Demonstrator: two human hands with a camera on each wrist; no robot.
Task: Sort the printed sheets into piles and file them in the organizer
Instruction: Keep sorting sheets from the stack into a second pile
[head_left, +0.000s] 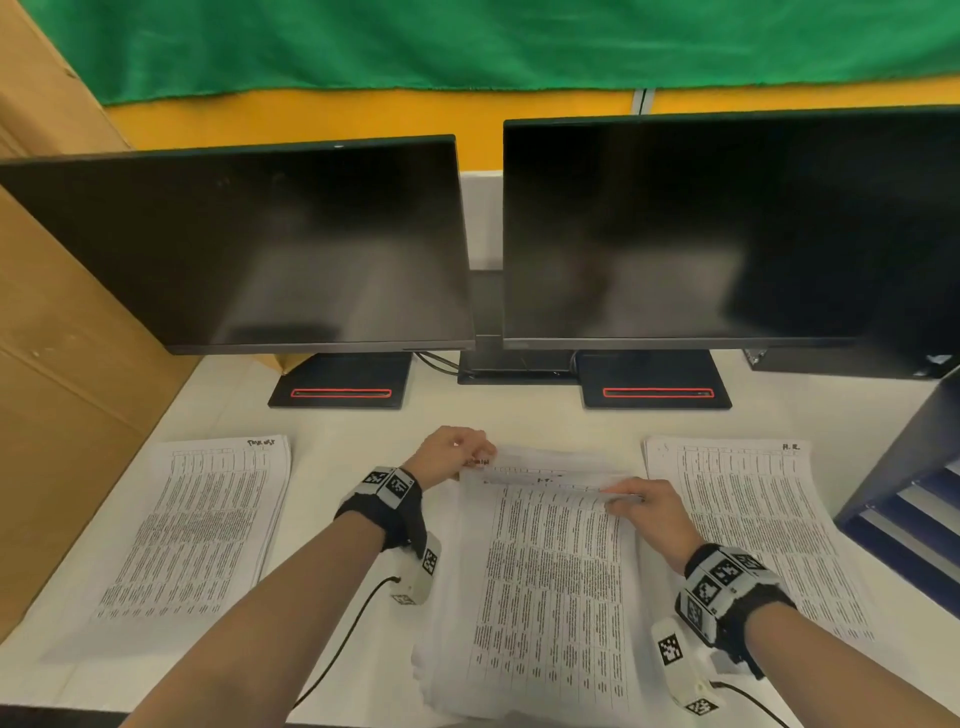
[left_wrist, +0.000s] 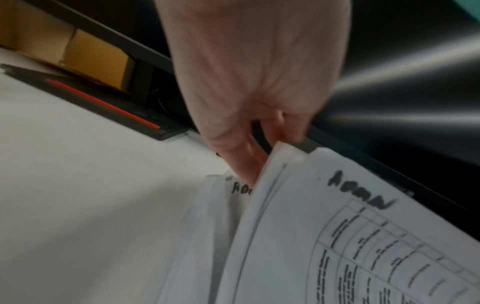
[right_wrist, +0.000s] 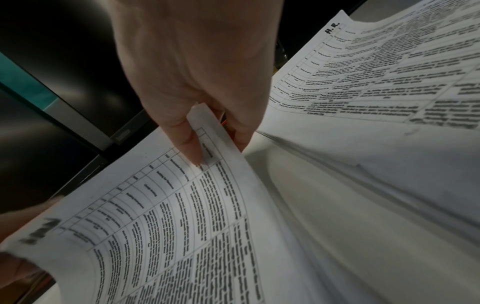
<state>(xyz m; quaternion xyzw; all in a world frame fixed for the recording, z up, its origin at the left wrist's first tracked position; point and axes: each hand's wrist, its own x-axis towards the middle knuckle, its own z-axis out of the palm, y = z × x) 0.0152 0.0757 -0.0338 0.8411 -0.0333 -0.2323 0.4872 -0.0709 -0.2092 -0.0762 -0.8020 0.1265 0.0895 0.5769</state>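
Three piles: middle stack (head_left: 545, 571) between your hands; long axis runs away from you
Left hand (head_left: 449, 454): pinches far-left corner
Right hand (head_left: 647, 512): pinches top sheet's far-right corner; right pile (head_left: 753, 519) nearer it

Printed text on all three paper piles is too small or blurred to read. Handwritten label on the left pile (head_left: 189, 525) is illegible in the head view; the right pile (head_left: 748, 525) reads something like "H.R."

Organizer (head_left: 906, 499) is cut off by the right edge, only a dark frame and blue trays showing. Right monitor (head_left: 727, 228) is also clipped at the right edge.

Left hand (head_left: 449, 452): fingertips are tucked between sheets of the middle stack (head_left: 550, 571) and hidden. Right hand (head_left: 647, 506): lower fingers are hidden under the lifted top sheet (right_wrist: 182, 216). The left wrist view is motion-blurred. The middle stack's near edge runs off the bottom of the head view.
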